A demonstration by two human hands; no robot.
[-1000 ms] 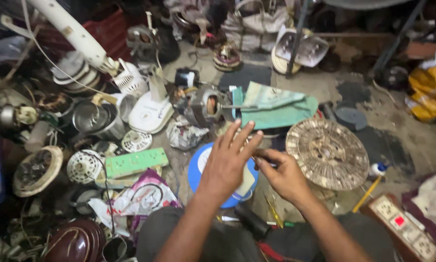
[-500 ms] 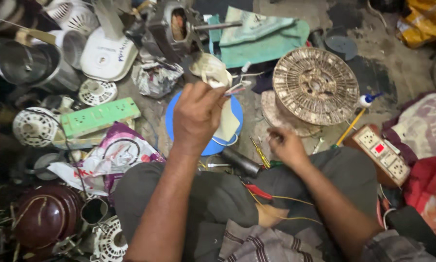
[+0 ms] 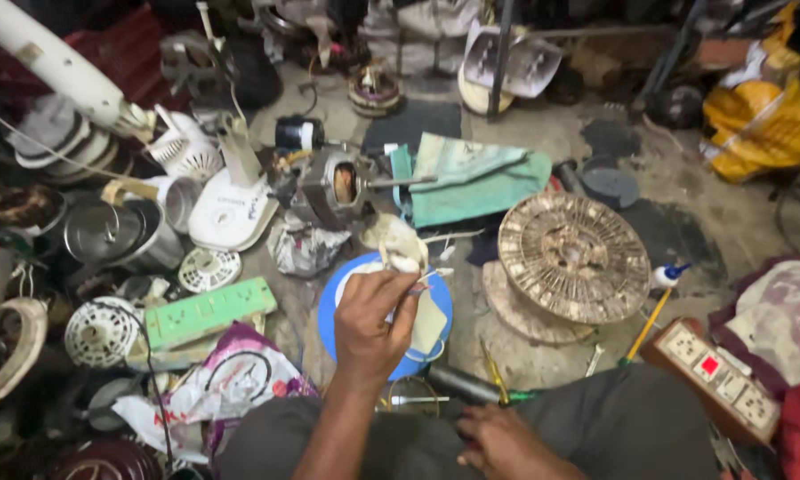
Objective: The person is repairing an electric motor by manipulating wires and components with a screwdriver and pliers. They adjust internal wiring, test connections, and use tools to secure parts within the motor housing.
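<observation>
You're holding a small off-white wad, prob. cloth or paper, (image 3: 398, 242) w/ your left hand (image 3: 370, 322), just above the far rim of the blue round lid (image 3: 329, 311) on the floor, near the grey motor housing (image 3: 333, 188). The wad is looking soft, crumpled & light, so it's likely squashing under pressure and giving no firm edge; a thin pale strand or wire is trailing off it to the right, and that bit may be snagging. You're pinching it at its lower end w/ thumb & fingers (image 3: 406, 265) pressed together around it, rest of the fingers curled in. Best hold, I'd judge, is right there at the bunched base, not the loose top, which is flopping. Your right hand (image 3: 505, 440) is resting low near your lap, beside the dark cylindrical tool (image 3: 471, 386) & yellow-handled pliers (image 3: 492, 373); its fingers are looking curled, but I can't tell if they're gripping anything. Further out: the round ribbed metal disc (image 3: 573, 256) is lying flat to the right, looking heavy & stiff, w/ a green cloth (image 3: 471, 182) behind it. To the left a green power strip (image 3: 209, 311), a white fan base (image 3: 231, 213) & a steel pot (image 3: 120, 233) are crowding the floor. A wooden switchboard (image 3: 715, 369) is sitting at the far right.
</observation>
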